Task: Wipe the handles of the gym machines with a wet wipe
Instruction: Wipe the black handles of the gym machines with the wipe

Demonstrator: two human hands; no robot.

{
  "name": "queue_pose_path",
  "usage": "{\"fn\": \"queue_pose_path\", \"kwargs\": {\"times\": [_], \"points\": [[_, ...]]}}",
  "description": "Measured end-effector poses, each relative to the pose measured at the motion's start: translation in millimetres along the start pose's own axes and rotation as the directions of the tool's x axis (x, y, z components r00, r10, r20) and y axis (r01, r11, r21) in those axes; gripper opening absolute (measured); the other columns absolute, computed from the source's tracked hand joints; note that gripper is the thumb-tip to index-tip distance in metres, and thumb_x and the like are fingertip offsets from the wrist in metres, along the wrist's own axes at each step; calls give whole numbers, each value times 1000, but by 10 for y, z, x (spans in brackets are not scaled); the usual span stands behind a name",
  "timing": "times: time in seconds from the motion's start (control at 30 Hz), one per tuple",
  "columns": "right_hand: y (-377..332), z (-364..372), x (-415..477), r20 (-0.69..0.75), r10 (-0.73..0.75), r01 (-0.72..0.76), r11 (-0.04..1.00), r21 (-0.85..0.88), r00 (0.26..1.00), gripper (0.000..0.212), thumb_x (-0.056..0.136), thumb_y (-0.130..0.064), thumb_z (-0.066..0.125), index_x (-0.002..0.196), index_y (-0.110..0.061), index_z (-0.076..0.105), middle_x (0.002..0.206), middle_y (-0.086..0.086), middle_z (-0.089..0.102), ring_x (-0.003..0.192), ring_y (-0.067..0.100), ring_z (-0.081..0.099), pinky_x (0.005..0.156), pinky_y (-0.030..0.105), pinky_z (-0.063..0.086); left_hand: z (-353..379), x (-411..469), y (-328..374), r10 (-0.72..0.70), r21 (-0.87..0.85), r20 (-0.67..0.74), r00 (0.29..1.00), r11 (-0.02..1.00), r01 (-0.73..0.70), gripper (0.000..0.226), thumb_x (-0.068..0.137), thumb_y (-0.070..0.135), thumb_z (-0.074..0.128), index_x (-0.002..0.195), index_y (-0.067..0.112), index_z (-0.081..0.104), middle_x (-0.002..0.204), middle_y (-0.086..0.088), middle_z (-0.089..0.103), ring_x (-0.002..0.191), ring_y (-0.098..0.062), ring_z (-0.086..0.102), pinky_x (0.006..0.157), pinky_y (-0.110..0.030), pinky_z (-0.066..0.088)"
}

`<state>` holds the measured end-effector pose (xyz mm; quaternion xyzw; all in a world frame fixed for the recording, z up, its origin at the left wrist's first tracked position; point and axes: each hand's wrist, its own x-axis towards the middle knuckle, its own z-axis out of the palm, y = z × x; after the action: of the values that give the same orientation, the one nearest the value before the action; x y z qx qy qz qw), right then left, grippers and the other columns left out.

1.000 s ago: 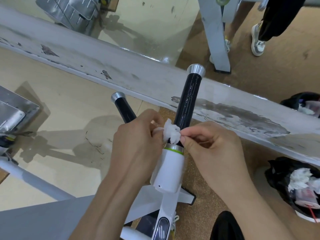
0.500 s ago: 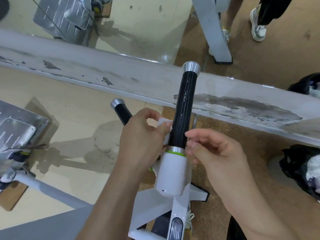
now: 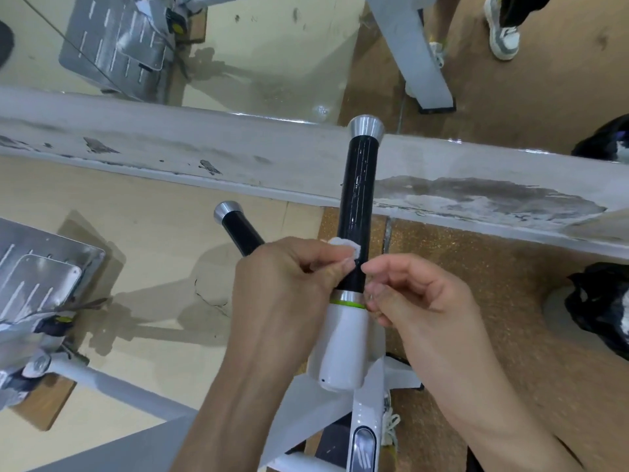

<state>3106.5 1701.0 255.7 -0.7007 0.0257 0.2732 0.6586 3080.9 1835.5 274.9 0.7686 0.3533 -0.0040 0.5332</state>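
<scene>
White wet wipe is bunched against the left side of the black handle, near its lower end above the silver ring, pinched in the curled fingers of the left hand. Right hand sits at the handle's right side, its fingers loosely curled and holding nothing, the forefinger tip touching the handle.

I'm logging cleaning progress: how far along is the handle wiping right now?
Done: nothing plainly finished. In hand: the left hand pinches the wet wipe against the lower end of the near black grip; the right hand hovers beside it. Left: the grip up to its silver cap, then the second handle.
</scene>
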Motion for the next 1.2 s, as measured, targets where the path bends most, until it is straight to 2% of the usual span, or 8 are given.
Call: {"fn": "queue_pose_path", "kwargs": {"times": [0.23,0.4,0.53,0.63,0.73,0.93,1.07,1.2], "points": [[14,24,13,-19,-5,4,1000,-28,1000,31,85,5,59,81,-24,71,74,-1,66,68,11,60,65,28,50,83,256,10,-8,-177,-74,997,984,-5,10,77,10,75,74,20,76,69,8,73,68,-3,67,72,-23,56],[1,-5,18,-24,-62,60,996,-59,998,33,84,3,60,88,-28,70,77,-5,65,71,18,63,67,29,52,125,88,-48,492,350,-20,870,819,-455,13,76,14,70,82,22,78,81,9,67,81,-1,57,70,-2,38],[8,1,93,-108,-50,41,996,-77,993,41,84,2,59,102,-34,67,95,-7,62,75,6,61,67,20,51,214,275,119,460,426,-25,887,808,-407,15,77,17,63,79,24,76,76,3,63,71,-11,57,63,-26,40],[-74,-45,159,-76,-165,149,972,-180,983,41,86,-5,63,112,-35,63,107,-10,59,82,-3,58,68,9,46,170,155,107,519,505,83,851,714,-485,35,76,14,58,107,22,70,79,2,64,73,-20,59,60,-30,42],[-133,-52,278,71,-250,259,896,-360,966,35,81,-13,72,111,-32,68,99,-16,60,83,0,59,70,8,45,79,9,67,501,586,161,850,645,-491,72,75,17,52,144,21,34,86,4,72,69,-15,60,53,-25,39],[-145,15,523,74,-456,415,717,-560,887,15,77,-12,74,89,-22,77,84,-11,63,76,-3,56,69,6,41,16,-16,76,219,161,-20,976,964,-213,72,79,12,72,130,49,39,88,30,62,77,14,60,60,-3,43],[-110,64,642,-53,-471,370,753,-544,881,9,82,-12,69,88,-16,74,87,-6,61,79,5,56,69,15,43,90,10,14,138,182,-8,990,974,-134,30,76,24,75,101,38,67,83,17,66,75,5,61,67,-17,51],[-88,91,534,-10,-383,340,832,-438,924,9,80,-10,70,85,-18,73,85,-10,57,78,-1,52,67,9,37,112,18,10,133,169,-39,990,978,-125,22,75,26,75,92,37,66,76,16,65,71,4,61,65,-18,50]]}}
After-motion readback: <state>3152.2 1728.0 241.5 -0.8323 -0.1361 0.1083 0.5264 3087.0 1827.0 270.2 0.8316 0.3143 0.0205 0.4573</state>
